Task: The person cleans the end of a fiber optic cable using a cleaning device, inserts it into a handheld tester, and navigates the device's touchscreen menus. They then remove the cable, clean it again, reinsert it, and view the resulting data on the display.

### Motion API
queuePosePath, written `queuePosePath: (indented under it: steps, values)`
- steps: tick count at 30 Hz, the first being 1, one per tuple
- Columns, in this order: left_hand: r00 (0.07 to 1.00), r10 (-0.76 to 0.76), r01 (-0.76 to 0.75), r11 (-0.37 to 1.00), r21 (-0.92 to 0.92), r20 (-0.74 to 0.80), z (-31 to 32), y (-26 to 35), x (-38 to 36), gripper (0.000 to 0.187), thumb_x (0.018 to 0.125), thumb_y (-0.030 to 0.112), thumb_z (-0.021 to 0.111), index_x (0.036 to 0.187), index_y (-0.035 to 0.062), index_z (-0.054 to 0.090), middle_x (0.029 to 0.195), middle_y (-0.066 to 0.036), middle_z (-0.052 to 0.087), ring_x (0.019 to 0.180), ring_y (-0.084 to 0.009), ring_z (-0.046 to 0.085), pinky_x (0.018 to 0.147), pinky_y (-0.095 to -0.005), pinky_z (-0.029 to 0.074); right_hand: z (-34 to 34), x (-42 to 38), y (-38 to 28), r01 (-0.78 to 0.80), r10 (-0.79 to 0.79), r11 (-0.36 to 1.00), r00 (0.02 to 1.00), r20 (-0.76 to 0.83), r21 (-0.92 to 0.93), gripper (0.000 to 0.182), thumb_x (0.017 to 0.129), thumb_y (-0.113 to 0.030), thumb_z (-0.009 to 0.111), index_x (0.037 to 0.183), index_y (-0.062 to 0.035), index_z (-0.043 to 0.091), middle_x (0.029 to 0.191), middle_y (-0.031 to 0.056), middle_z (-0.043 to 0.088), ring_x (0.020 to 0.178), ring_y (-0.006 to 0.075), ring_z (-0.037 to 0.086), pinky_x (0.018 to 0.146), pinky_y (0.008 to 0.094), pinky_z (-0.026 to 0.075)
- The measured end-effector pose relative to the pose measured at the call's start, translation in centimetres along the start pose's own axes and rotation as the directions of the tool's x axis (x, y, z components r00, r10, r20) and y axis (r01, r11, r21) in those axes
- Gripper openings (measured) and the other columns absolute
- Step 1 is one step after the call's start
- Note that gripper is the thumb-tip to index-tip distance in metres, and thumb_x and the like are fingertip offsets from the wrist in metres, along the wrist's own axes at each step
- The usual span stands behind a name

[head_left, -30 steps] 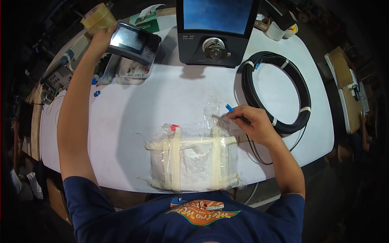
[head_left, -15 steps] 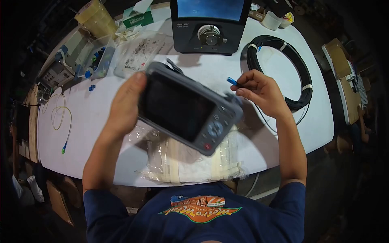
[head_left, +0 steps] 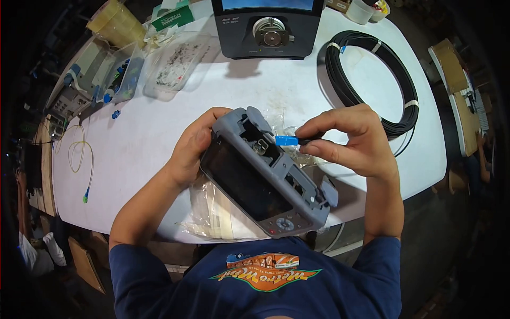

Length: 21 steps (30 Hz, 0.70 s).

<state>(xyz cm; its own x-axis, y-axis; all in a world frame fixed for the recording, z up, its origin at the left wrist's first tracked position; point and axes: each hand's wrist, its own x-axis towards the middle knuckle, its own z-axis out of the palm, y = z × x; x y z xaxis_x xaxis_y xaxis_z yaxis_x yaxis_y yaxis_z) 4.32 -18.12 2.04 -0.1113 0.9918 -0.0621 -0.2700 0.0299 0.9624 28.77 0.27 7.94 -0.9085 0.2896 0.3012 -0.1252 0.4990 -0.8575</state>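
Observation:
My left hand (head_left: pixel 187 153) grips the upper left end of a grey handheld tester (head_left: pixel 245 183) with a dark screen and round keypad. The tester is tilted so its port side shows, with covers flipped up and a metal port (head_left: pixel 260 147) exposed. Between thumb and fingertips my right hand (head_left: pixel 353 139) pinches a blue fiber-optic connector (head_left: pixel 287 140) on a black cable. The connector points left at the port, a short gap away from it. Beneath the tester, a clear plastic wrapping (head_left: pixel 204 212) lies on the white table (head_left: pixel 154 127).
A coil of black cable (head_left: pixel 340 74) lies at the right. At the back stands a black inspection unit with a screen (head_left: pixel 228 40). Plastic bins (head_left: pixel 139 74), a loose yellow fiber cord (head_left: pixel 91 159) and a green box (head_left: pixel 172 17) are on the left.
The tester has turned from screen-up to showing its port side and moved down and right. My right hand has brought the blue connector down and left, close to the port.

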Motion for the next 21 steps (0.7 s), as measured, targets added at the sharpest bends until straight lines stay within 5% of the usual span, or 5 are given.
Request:
queuePosePath:
  steps: [6,13,21]
  values:
    - [0.988,-0.039,0.056,0.992,-0.110,0.151,-0.3,-0.9,2.7,0.097,0.084,0.078,0.065,0.137,-0.0028,0.052,0.127,-0.013,0.063,0.118,-0.0203,0.062,0.107,-0.0379,0.048,-0.4,-0.2,0.0,0.038,-0.034,0.996,0.998,-0.055,0.085,0.021,0.081,-0.002,0.082,0.100,0.0051,0.076,0.086,0.0150,0.077,0.078,0.0201,0.075,0.073,0.0291,0.057]
    - [0.921,-0.142,0.233,0.947,-0.220,0.362,-0.9,-2.4,5.6,0.086,0.097,0.063,0.057,0.149,-0.0043,0.046,0.143,-0.018,0.058,0.132,-0.0275,0.056,0.113,-0.0431,0.043,-1.2,-0.5,0.7,0.158,-0.150,0.986,0.982,-0.117,0.055,0.023,0.077,-0.001,0.084,0.100,0.0010,0.077,0.089,0.0109,0.078,0.080,0.0193,0.075,0.071,0.0291,0.058]
    - [0.930,-0.177,0.241,0.955,-0.173,0.321,-0.1,-2.2,5.9,0.093,0.094,0.069,0.058,0.147,-0.0058,0.048,0.140,-0.017,0.060,0.130,-0.0257,0.057,0.113,-0.0411,0.043,-1.0,-0.5,0.3,0.179,-0.196,0.974,0.974,-0.117,-0.142,0.027,0.075,0.002,0.084,0.100,-0.0028,0.077,0.087,0.0099,0.074,0.078,0.0204,0.073,0.065,0.0290,0.058]
